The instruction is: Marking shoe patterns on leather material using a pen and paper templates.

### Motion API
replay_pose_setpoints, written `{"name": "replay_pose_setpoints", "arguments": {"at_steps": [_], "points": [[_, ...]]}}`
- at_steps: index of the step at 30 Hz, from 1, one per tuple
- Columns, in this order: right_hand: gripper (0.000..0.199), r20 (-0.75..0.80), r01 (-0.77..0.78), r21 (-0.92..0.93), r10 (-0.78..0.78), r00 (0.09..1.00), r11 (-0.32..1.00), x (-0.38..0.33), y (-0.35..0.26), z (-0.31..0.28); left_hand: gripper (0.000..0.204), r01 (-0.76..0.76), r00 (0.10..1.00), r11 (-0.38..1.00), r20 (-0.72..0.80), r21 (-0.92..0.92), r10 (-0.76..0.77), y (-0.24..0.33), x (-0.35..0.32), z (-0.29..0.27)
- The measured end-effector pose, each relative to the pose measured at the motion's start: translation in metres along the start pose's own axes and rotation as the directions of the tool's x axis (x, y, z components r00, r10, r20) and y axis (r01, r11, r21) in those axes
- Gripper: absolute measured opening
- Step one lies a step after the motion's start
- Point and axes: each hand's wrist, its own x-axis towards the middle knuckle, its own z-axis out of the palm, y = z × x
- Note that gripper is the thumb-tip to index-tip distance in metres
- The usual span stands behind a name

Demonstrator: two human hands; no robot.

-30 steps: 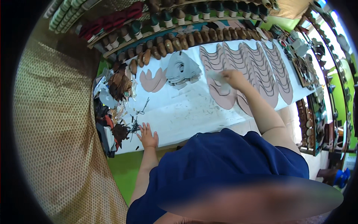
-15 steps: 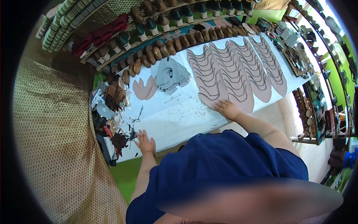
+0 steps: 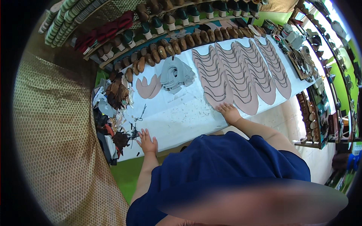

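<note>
My left hand (image 3: 147, 141) lies flat on the white-covered table (image 3: 169, 130), near its front edge. Its fingers are spread and it holds nothing; thin black scraps (image 3: 134, 132) lie just beside it. Further right, my right hand (image 3: 229, 113) rests with fingers outstretched at the lower end of the pink shoe-upper pieces (image 3: 220, 98). These pieces overlap in several long rows, their curved edges dark-lined. Back and left of them is a stack of grey cut pieces (image 3: 177, 81), next to a couple of loose pink U-shaped pieces (image 3: 148, 87).
Wooden shoe lasts (image 3: 162, 51) line the table's back edge, below a rack of shoes with pale heels (image 3: 171, 23). Brown and black scraps (image 3: 117, 92) heap at the left end. Tools (image 3: 299, 62) lie at the right end, near shoe shelves (image 3: 320, 113). A patterned curtain (image 3: 56, 132) hangs left.
The view has shifted slightly, so the table's contents appear a little displaced. Both my hands stay resting in nearly the same places.
</note>
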Motion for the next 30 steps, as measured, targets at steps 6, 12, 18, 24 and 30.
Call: {"name": "replay_pose_setpoints", "arguments": {"at_steps": [6,12,18,24,30], "points": [[0.051,0.085,-0.019,-0.008,0.019,0.996,1.000,0.004,-0.006,-0.011,0.075,0.000,1.000,1.000,-0.002,-0.030,0.000,-0.004,0.000,0.000],[0.052,0.056,-0.046,0.036,0.044,0.997,0.998,0.028,-0.016,-0.038,0.080,0.022,0.999,1.000,-0.024,-0.019,-0.023,-0.002,-0.003,-0.007],[0.043,-0.014,0.160,0.083,-0.160,0.987,0.984,0.096,-0.066,-0.037,0.083,0.048,0.998,0.997,0.044,-0.052,-0.046,-0.002,-0.004,-0.018],[0.038,-0.173,0.402,0.247,-0.368,0.914,0.882,0.224,-0.157,-0.021,0.084,0.016,0.999,0.994,0.037,-0.109,-0.012,-0.005,-0.003,-0.017],[0.029,-0.311,0.404,0.449,-0.284,0.907,0.797,0.359,-0.209,-0.011,0.079,-0.022,1.000,0.989,0.007,-0.145,0.024,-0.009,0.000,-0.015]]}}
